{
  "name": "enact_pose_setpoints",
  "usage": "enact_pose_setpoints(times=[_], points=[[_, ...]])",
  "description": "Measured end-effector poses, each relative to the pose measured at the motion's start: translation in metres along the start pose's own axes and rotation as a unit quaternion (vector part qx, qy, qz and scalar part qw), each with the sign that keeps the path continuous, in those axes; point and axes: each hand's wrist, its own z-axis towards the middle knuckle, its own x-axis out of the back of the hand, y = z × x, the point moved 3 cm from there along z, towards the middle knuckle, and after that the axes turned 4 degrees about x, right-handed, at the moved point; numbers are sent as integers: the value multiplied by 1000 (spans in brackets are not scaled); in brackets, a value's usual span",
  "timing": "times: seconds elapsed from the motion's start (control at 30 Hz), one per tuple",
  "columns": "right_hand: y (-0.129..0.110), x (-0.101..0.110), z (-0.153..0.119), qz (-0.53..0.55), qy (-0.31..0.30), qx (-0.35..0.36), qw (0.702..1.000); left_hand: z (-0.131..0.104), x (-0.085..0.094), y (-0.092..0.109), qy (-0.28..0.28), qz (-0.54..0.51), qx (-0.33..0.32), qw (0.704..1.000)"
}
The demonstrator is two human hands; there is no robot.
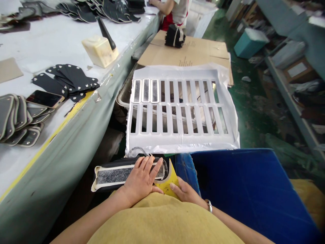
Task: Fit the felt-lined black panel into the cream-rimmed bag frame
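My left hand (142,179) lies with its fingers stretched out across a long grey felt-like strip (114,175) with a pale border. That strip sits on a black, padded-looking piece (108,187) close to my body. My right hand (188,192) pinches a yellow sheet (167,186) with a curved cut-out edge, thumb on its face and fingers hidden behind. The yellow sheet meets the right end of the black piece, near my left hand's fingertips. Ahead, a white slotted panel (177,139) carries three similar grey strips (146,90) at its upper left.
A blue bin (238,159) stands at my right. The long table (38,37) on the left bears black cut pieces (72,78), a phone (45,98) and a cream glue container (100,51) with a black handle. Beyond the panel lies cardboard (203,51); a co-worker (175,13) is behind it.
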Motion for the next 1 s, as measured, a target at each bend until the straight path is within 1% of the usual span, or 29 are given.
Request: enact_pose_setpoints(times=[0.23, 0.5, 0.6, 0.73, 0.83, 0.9, 0.93, 1.0], points=[[-15, 5, 6, -17, -48, -40, 998, 2, -1, 1, -8, -11, 21, 1000], [-12, 17, 13, -30, -59, -41, 997, 7, 0, 3, -13, -12, 36, 999], [-12, 20, 17, -52, -41, -32, 997, 9, 0, 4, -11, -12, 43, 999], [-20, 19, 17, -92, 9, -18, 996, 9, 3, 6, -11, -11, 55, 998], [-29, 15, 5, -82, 13, -32, 996, 5, 7, 9, -6, -8, 69, 998], [-35, 16, -6, -58, 29, -35, 997, 1, 10, 11, -2, -1, 76, 997], [-40, 17, -11, -44, 49, -17, 998, -1, 11, 11, -2, 1, 78, 997], [-51, 19, -17, 22, 107, 55, 993, -4, 13, 12, -4, 0, 81, 997]])
